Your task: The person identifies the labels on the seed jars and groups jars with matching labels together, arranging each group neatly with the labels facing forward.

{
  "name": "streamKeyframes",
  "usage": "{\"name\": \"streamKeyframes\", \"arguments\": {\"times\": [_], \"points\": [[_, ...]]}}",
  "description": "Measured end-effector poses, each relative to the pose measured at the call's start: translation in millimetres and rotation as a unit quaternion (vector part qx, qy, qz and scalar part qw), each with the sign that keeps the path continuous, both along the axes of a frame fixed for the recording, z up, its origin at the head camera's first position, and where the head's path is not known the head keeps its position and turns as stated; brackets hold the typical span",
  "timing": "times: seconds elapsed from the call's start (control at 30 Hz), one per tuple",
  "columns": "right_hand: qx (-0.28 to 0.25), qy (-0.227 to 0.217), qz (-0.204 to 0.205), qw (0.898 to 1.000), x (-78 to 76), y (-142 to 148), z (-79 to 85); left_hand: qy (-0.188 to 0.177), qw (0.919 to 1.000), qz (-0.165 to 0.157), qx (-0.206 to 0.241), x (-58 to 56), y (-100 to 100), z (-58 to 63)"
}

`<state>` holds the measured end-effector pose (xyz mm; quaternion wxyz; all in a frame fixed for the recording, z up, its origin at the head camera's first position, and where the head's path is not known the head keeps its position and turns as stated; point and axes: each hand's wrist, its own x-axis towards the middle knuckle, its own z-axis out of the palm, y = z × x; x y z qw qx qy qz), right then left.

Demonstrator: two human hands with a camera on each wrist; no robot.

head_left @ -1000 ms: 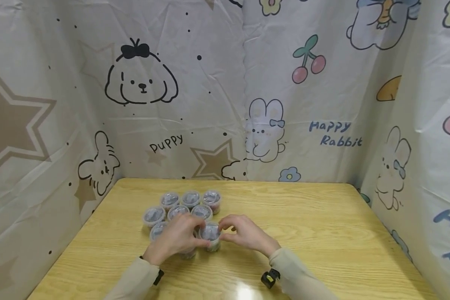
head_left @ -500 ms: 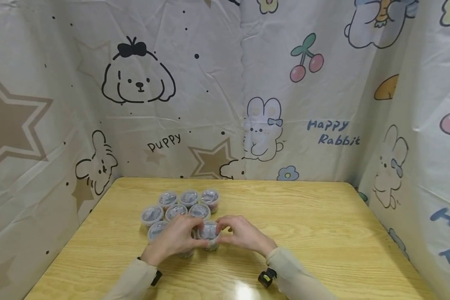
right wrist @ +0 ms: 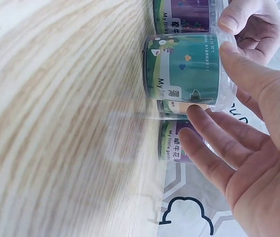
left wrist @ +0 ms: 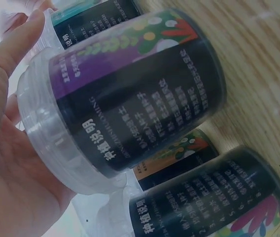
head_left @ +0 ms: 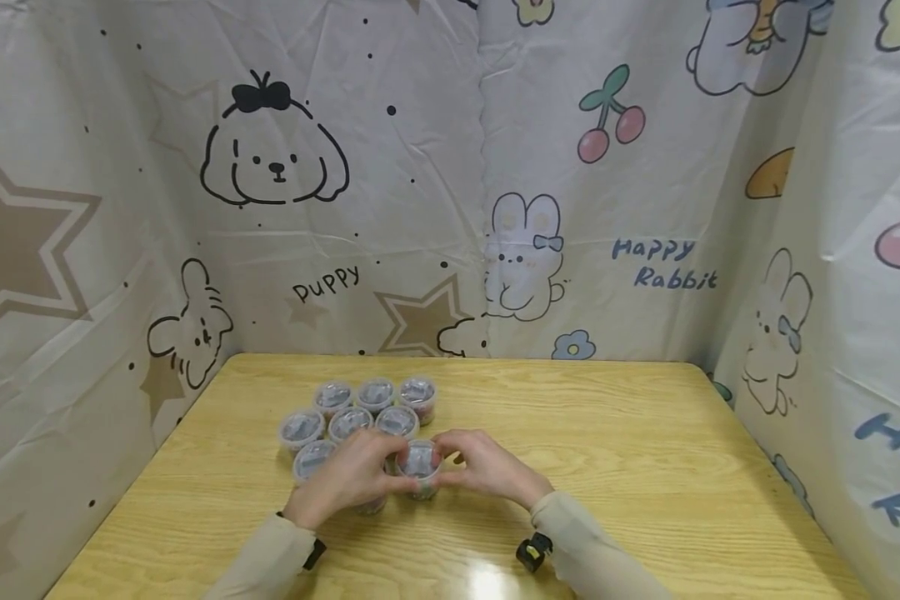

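Note:
A small clear-lidded plastic tub (head_left: 420, 460) with a teal label (right wrist: 192, 69) stands upright at the front right of a cluster of similar tubs. My left hand (head_left: 352, 472) holds its lid rim from the left, thumb toward me. From the right, my right hand (head_left: 495, 468) pinches the same rim between thumb and forefinger; its other fingers (right wrist: 214, 133) spread loosely beside the tub. Under my left palm stands a purple-labelled tub (left wrist: 130, 94), mostly hidden in the head view.
Several more lidded tubs (head_left: 351, 423) stand close together behind and left of my left hand. They share the wood-grain table (head_left: 607, 467). A printed cloth (head_left: 420, 167) hangs along the back and both sides.
My right fingers have moved slightly left, from beside the teal-labelled tub onto its lid rim. My left hand keeps its hold. The head view has shifted slightly.

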<state>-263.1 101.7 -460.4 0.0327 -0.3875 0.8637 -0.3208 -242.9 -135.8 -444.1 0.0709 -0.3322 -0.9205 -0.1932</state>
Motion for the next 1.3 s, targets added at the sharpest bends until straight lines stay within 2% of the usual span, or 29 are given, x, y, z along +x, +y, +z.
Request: {"name": "streamKeyframes", "arguments": {"times": [0.17,0.37,0.57,0.9,1.07,1.2,1.3], "points": [[0.001,0.004,0.005,1.000,-1.5,1.0,-2.1,0.007,1.0000,0.001,-0.005,0.7,0.8,0.6],[-0.022,-0.014,0.006,1.000,-1.3,3.1,-4.7,0.017,0.9997,-0.003,-0.020,2.1,4.1,1.8],[-0.043,-0.026,-0.018,0.999,2.4,9.5,-0.5,0.044,0.9987,-0.005,-0.025,2.5,5.9,5.7],[-0.116,-0.053,-0.037,0.991,-0.7,17.1,12.2,0.050,0.9968,-0.008,0.062,1.3,10.5,14.6],[-0.136,-0.065,-0.046,0.988,-1.9,21.1,16.7,0.045,0.9954,0.007,0.084,0.1,14.7,17.0],[-0.153,-0.067,-0.069,0.984,-1.5,23.5,20.8,0.063,0.9925,0.020,0.103,0.3,19.9,17.8],[-0.162,-0.063,-0.084,0.981,-2.4,24.6,22.8,0.088,0.9872,0.031,0.130,2.3,24.7,17.6]]}}
